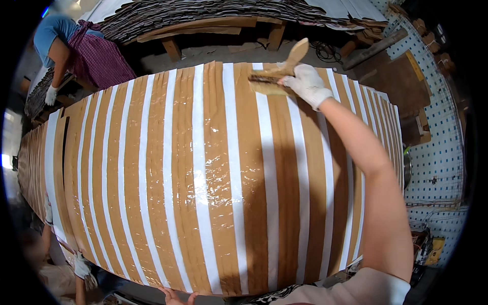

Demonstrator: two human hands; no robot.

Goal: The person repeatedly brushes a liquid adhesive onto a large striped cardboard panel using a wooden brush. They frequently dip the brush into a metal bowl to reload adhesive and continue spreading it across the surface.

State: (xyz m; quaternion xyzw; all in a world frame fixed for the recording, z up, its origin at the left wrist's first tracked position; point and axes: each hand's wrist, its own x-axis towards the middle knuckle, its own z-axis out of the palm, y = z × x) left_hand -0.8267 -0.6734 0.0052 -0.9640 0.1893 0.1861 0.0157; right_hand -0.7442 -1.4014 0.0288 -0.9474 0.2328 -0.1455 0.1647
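Note:
In front of me lie overlapping brown paper sheets [157, 127] with white stripes between them, wet and shiny in the middle. My right hand [307, 86], in a white glove, is closed around a wide flat brush [298, 52] with a wooden handle. The dark bristles press near the far edge of the sheets, right of centre, where a pale film or wet patch shows beneath. Bare and only partly visible, my left hand [177, 297] has its fingers spread at the near edge of the sheets, and it holds nothing visible.
A person in a blue top [53, 33] bends over at the far left. Another person's gloved hands work at the near left, one [81, 265] by the sheets' edge. Across the aisle stands a table with stacked dark strips [213, 20]. A tiled wall [437, 152] rises at right.

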